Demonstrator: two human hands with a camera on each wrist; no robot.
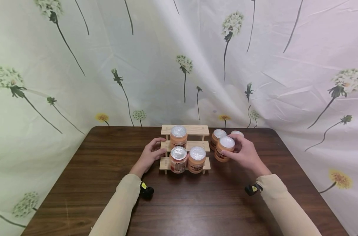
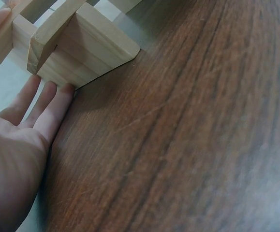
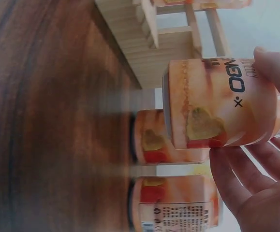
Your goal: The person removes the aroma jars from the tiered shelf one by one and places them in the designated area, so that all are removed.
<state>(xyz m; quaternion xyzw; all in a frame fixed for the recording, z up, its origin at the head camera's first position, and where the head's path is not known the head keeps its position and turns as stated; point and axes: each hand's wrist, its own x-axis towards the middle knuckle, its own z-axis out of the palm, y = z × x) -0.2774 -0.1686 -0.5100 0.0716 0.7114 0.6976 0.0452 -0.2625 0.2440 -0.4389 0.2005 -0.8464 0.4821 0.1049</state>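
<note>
My right hand (image 1: 245, 152) grips an orange can (image 3: 222, 104) with a silvery top, thumb on one side and fingers on the other. In the right wrist view its base stands higher off the table than those of two similar cans (image 3: 152, 137) behind it. My left hand (image 1: 149, 155) is at the left side of a three-step wooden rack (image 2: 96, 43), straight fingers touching its side panel. One can (image 1: 178, 136) stands upright on the rack's middle step. Two more, a can with its red back label (image 1: 178, 160) showing and an orange can (image 1: 196, 160), stand on the lowest step.
Everything stands on a dark brown wooden table (image 1: 190, 203). Right of the rack is a can (image 1: 218, 133), with another can (image 1: 237, 133) partly hidden by my right hand. A white dandelion-print curtain (image 1: 155, 65) hangs behind the table's far edge.
</note>
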